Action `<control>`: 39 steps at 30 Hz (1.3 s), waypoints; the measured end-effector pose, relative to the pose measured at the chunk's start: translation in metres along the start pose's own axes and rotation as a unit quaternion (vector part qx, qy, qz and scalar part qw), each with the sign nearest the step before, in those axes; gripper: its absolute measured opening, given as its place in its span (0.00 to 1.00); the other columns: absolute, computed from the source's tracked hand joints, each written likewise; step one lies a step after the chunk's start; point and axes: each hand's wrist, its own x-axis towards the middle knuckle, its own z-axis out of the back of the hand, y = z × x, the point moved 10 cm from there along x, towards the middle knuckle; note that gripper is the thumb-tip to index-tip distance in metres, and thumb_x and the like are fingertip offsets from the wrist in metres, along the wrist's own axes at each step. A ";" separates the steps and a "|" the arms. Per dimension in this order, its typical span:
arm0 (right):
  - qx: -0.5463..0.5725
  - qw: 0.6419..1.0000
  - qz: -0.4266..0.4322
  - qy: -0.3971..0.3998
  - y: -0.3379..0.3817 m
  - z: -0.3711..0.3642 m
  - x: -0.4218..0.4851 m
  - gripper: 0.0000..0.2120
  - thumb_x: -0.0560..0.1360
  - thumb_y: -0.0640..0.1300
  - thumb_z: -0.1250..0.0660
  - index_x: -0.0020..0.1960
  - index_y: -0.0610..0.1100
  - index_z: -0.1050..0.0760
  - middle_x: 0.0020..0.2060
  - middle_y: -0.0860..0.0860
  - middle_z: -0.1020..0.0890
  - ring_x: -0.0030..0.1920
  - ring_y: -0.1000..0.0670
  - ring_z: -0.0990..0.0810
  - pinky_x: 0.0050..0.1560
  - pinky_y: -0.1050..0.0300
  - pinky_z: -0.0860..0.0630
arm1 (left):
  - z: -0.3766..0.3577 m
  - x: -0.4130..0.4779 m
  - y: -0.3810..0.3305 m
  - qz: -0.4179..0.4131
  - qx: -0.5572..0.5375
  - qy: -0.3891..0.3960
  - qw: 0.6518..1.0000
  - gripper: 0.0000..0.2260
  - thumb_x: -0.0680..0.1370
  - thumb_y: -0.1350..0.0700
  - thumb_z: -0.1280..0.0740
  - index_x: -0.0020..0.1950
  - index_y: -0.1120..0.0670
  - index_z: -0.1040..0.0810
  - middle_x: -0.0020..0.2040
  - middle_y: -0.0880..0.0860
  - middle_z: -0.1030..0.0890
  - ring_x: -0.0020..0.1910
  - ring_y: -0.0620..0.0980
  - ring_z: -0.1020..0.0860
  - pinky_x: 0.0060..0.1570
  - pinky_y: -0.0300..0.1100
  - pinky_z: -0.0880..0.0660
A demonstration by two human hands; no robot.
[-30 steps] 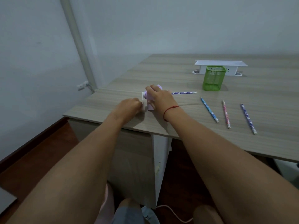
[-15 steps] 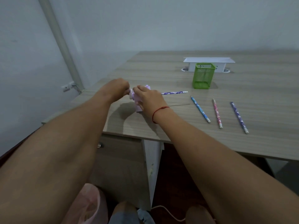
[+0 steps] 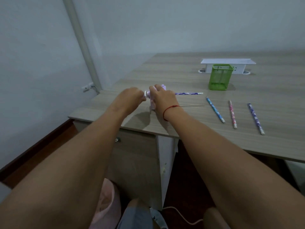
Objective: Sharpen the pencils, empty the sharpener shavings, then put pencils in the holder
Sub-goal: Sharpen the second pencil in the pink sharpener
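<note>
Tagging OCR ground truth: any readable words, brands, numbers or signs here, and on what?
No text is legible.
Dark marks on the white box behind the green holder: too small to read.
Print on the blue pencil and the other pencils: patterns only, no readable lettering.
The sharpener: largely covered, no label shows.

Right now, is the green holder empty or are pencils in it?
Empty, it seems: the green holder has nothing above its rim or showing through its mesh.

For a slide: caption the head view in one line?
Right hand holds the pink sharpener, purple pencil inserted, left hand on its crank; three pencils and green holder nearby.
</note>
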 end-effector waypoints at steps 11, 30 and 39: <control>-0.002 1.000 0.018 -0.021 -0.006 -0.002 0.002 0.20 0.77 0.40 0.38 0.68 0.44 0.35 0.66 0.47 0.29 0.57 0.41 0.23 0.55 0.44 0.24 | -0.048 0.007 0.009 0.060 -0.081 0.072 0.992 0.09 0.75 0.58 0.35 0.48 0.62 0.18 0.47 0.65 0.18 0.46 0.62 0.21 0.45 0.47 0.28; -0.021 1.000 -0.001 -0.015 -0.002 -0.006 0.005 0.20 0.76 0.39 0.38 0.67 0.46 0.36 0.66 0.47 0.30 0.53 0.38 0.22 0.58 0.40 0.27 | 0.002 0.060 0.030 0.083 -0.061 -0.029 0.994 0.12 0.78 0.57 0.37 0.43 0.66 0.22 0.44 0.67 0.20 0.43 0.65 0.22 0.39 0.48 0.31; -0.009 1.000 -0.010 0.008 0.001 -0.003 0.003 0.21 0.74 0.38 0.35 0.65 0.46 0.35 0.66 0.45 0.30 0.60 0.38 0.24 0.60 0.39 0.27 | 0.021 0.025 0.018 0.098 -0.038 -0.038 0.994 0.13 0.78 0.53 0.36 0.46 0.63 0.20 0.46 0.65 0.20 0.45 0.64 0.22 0.40 0.46 0.32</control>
